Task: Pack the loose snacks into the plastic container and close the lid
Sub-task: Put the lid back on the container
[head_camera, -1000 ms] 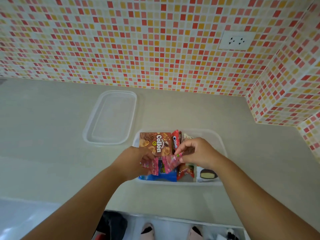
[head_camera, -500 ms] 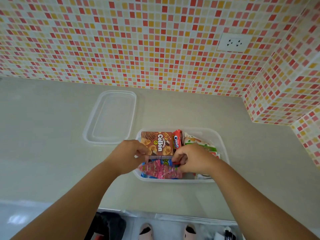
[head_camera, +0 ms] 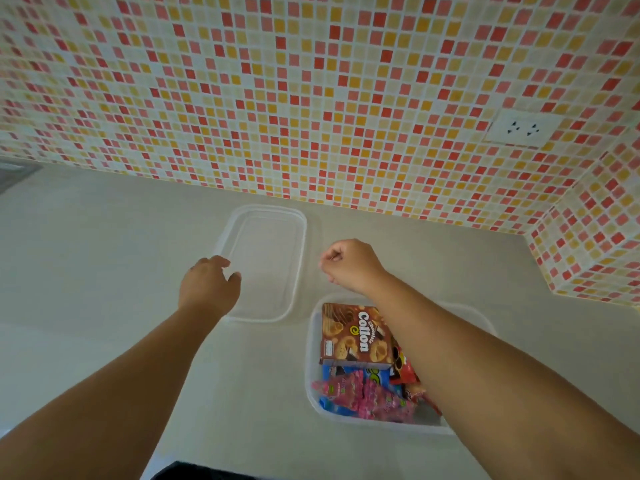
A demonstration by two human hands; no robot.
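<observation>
The snacks appear to be packed, so the step in hand is, I judge, to fetch the lid. The clear plastic container (head_camera: pixel 313 344) stands on the pale counter (head_camera: pixel 104 271), at about 5 o'clock from the centre of the view. Inside it a brown Collon box (head_camera: pixel 349 336) lies at the far side, pink candy packets (head_camera: pixel 363 398) at the near side, with a blue packet (head_camera: pixel 332 372) under them and a red packet (head_camera: pixel 403 370) partly hidden by the right forearm.

The clear lid (head_camera: pixel 266 263) lies flat on the counter, at 11 o'clock from the container and just beside it.

The left hand (head_camera: pixel 207 285) is at the lid's left edge, with its fingers loosely bent and holding nothing; I cannot tell whether they already touch the rim. The right hand (head_camera: pixel 349 265) is over the counter at the lid's right side, its fingers curled into a fist, empty.

The next move calls for a hold on both long edges of the lid, to lift it, bring it toward 5 o'clock over the container, line up the corners and press the rim down. The Collon box seems high, so it may hinder the closing.
</observation>
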